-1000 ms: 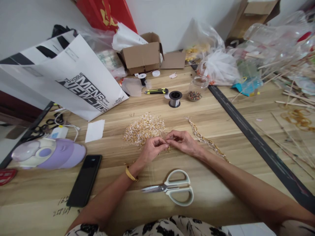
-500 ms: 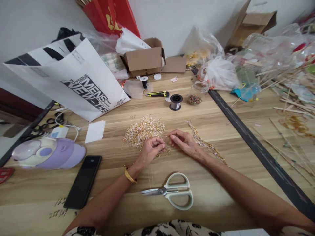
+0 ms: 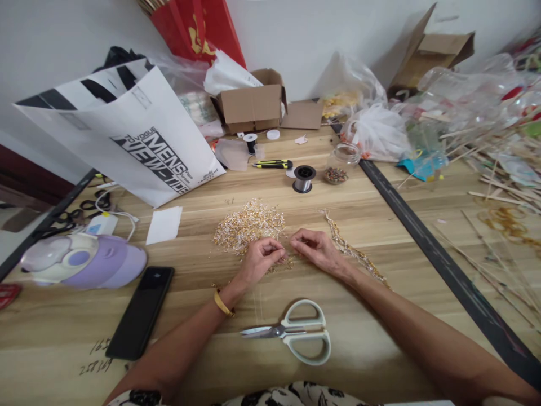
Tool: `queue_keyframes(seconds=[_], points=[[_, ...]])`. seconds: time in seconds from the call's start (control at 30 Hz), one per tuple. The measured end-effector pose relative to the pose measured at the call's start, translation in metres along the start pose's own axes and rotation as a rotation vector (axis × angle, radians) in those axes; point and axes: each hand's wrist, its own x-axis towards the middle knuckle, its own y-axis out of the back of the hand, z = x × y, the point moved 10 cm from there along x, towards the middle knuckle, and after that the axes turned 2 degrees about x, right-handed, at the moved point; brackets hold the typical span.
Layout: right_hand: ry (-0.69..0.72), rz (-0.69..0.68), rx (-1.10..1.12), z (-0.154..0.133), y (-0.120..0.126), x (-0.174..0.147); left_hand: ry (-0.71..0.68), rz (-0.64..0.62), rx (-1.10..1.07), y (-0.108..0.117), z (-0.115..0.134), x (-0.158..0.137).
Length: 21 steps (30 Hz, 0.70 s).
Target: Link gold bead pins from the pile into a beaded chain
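Note:
My left hand point(image 3: 261, 260) is closed in a pinch at the near edge of a pile of small gold and clear beads point(image 3: 249, 225). A tiny gold-coloured piece shows at its fingertips. Just to the right, my right hand point(image 3: 315, 248) also pinches, thumb against forefinger; what it holds is too fine to make out. The fingertips of both hands face each other, a small gap apart. Beside my right hand lies a bundle of beaded strands point(image 3: 353, 251), knotted at its far end. Scissors with pale handles point(image 3: 306, 331) rest on the table nearer to me, blades pointing left.
A black phone point(image 3: 141, 313) and a purple-and-white bottle point(image 3: 91, 262) lie at left, near a white paper bag point(image 3: 127, 135). Farther back are a wire spool point(image 3: 304, 179), a yellow-black box cutter point(image 3: 273, 164), a jar of beads point(image 3: 341, 163) and a cardboard box point(image 3: 252, 107).
My right hand has shifted slightly right and down, so the gap between the fingertips is a little wider. My left hand stays in its pinch. The camera view has shifted slightly.

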Motion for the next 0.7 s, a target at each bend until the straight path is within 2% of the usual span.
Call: queue_keyframes(seconds=[0.3, 0.7], points=[[0.015, -0.024, -0.099, -0.007, 0.004, 0.000, -0.067, -0.066, 0.024, -0.008, 0.004, -0.002], [-0.006, -0.153, -0.174, -0.014, -0.006, -0.003, -0.205, -0.026, 0.232, -0.009, 0.021, -0.002]])
